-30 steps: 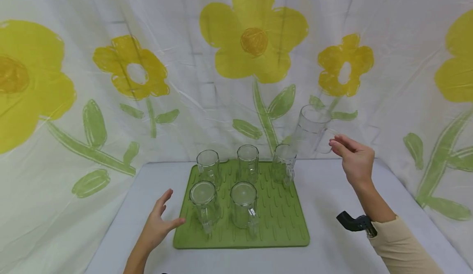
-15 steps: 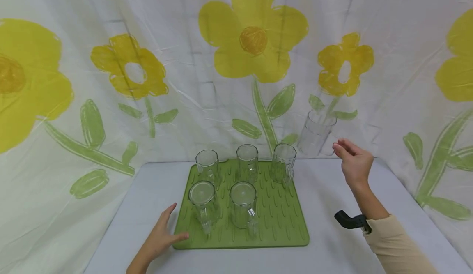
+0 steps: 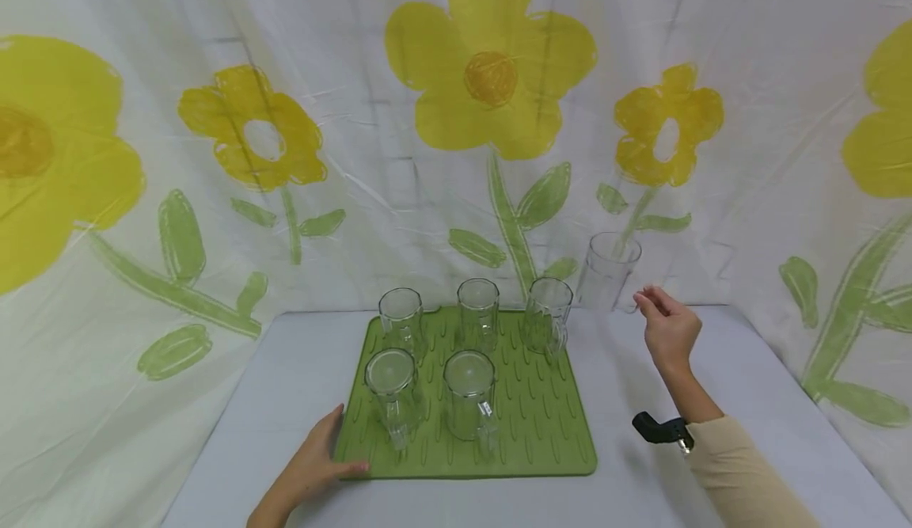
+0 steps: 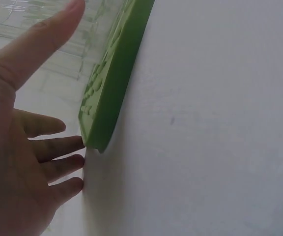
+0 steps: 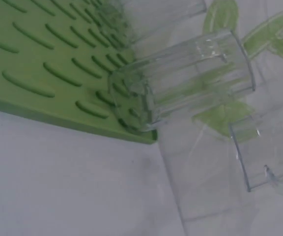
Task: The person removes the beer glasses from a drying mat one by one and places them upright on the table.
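Observation:
My right hand (image 3: pixel 671 334) pinches the handle of a clear glass mug (image 3: pixel 609 271), which hangs in the air beyond the back right of a green drying mat (image 3: pixel 545 441). In the right wrist view the held mug (image 5: pixel 271 152) is near another mug (image 5: pixel 190 81) at the mat's corner. My left hand (image 3: pixel 309 465) lies at the mat's front left corner, thumb over its front edge and fingers extended along its left side. In the left wrist view the fingertips are right at the corner of the mat (image 4: pixel 114 93).
Three glass mugs stand along the mat's back, left (image 3: pixel 400 310), middle (image 3: pixel 477 306) and right (image 3: pixel 549 306). Two more, left (image 3: pixel 392 377) and right (image 3: pixel 469 385), stand in front. A white table (image 3: pixel 627 449) backs onto a flower-printed curtain (image 3: pixel 399 211).
My right hand has come lower and slightly left with the mug. My left hand has moved down and right to the mat's front left corner. The mugs on the mat stay put.

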{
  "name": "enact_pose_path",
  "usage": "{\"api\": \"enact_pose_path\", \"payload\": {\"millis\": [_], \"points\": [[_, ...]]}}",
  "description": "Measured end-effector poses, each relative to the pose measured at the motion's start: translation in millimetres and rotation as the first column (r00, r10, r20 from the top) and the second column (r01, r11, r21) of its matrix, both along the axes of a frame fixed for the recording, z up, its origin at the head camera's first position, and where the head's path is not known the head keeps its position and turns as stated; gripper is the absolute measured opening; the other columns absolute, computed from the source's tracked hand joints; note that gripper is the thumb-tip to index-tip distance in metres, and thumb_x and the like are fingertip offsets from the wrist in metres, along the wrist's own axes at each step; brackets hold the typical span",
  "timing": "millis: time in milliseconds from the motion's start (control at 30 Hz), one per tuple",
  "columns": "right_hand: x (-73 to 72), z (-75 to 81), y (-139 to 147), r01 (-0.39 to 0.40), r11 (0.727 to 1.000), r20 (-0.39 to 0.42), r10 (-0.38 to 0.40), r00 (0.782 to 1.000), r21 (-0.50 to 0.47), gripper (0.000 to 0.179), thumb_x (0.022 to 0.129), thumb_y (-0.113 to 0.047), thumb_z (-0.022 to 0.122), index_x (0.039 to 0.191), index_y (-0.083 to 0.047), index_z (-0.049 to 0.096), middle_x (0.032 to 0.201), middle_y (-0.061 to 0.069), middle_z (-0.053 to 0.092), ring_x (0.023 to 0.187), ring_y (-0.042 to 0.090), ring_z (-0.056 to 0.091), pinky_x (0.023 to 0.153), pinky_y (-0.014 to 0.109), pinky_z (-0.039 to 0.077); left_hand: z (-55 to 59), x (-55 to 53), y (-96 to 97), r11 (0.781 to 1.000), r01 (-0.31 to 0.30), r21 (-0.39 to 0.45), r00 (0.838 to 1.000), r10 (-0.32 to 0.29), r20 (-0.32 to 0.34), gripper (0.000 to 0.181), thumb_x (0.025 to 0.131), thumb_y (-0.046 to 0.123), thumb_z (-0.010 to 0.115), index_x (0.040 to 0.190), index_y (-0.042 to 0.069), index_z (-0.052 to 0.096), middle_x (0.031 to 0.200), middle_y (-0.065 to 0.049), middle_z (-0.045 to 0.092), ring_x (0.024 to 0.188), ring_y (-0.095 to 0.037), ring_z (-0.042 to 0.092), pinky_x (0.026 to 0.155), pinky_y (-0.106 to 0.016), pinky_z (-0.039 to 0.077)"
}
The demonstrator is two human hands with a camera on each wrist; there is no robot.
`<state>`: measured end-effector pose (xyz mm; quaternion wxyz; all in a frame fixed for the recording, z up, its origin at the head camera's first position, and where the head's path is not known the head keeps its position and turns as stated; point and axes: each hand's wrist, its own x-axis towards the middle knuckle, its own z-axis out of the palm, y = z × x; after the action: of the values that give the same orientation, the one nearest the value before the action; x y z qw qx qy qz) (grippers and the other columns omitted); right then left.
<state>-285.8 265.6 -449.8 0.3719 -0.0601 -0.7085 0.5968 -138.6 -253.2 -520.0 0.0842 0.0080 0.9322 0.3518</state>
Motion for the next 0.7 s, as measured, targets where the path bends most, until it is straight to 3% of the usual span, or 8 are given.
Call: {"api": "enact_pose_path", "payload": {"millis": [300, 467, 700], "points": [[-8.8, -26.5, 2, 0.028, 1.000, 0.041, -0.029, 0.999, 0.006, 0.029, 0.083, 0.002, 0.073, 0.107, 0.017, 0.067, 0.070, -0.038, 0.058, 0.063, -0.017, 0.057, 0.061, -0.001, 0.048, -7.6, -1.3, 0.3, 0.999, 0.027, -0.040, 0.999, -0.028, -0.034, 0.116, 0.066, 0.041, 0.087, 0.144, -0.018, 0.026, 0.147, -0.040, 0.032, 0.137, -0.056, 0.029, 0.114, -0.064, 0.028], [-11.4, -39.5, 1, 0.057, 0.998, 0.050, -0.058, 0.997, 0.033, 0.024, 0.083, 0.001, 0.074, 0.102, 0.015, 0.070, 0.071, -0.033, 0.059, 0.061, -0.017, 0.055, 0.058, -0.001, 0.045, -8.3, 0.4, 0.3, 0.995, 0.056, -0.079, 0.996, -0.061, -0.063, 0.115, 0.065, 0.043, 0.088, 0.143, -0.018, 0.029, 0.145, -0.039, 0.035, 0.135, -0.056, 0.032, 0.111, -0.064, 0.032], [-13.0, -53.1, -4, 0.076, 0.996, 0.049, -0.078, 0.996, 0.036, 0.016, 0.080, 0.005, 0.074, 0.094, 0.013, 0.072, 0.069, -0.026, 0.061, 0.058, -0.015, 0.055, 0.056, 0.000, 0.044, -5.7, 1.2, -0.6, 0.997, 0.051, -0.059, 0.998, -0.053, -0.033, 0.115, 0.062, 0.038, 0.090, 0.143, -0.017, 0.030, 0.146, -0.036, 0.034, 0.136, -0.055, 0.032, 0.112, -0.064, 0.031]]}}
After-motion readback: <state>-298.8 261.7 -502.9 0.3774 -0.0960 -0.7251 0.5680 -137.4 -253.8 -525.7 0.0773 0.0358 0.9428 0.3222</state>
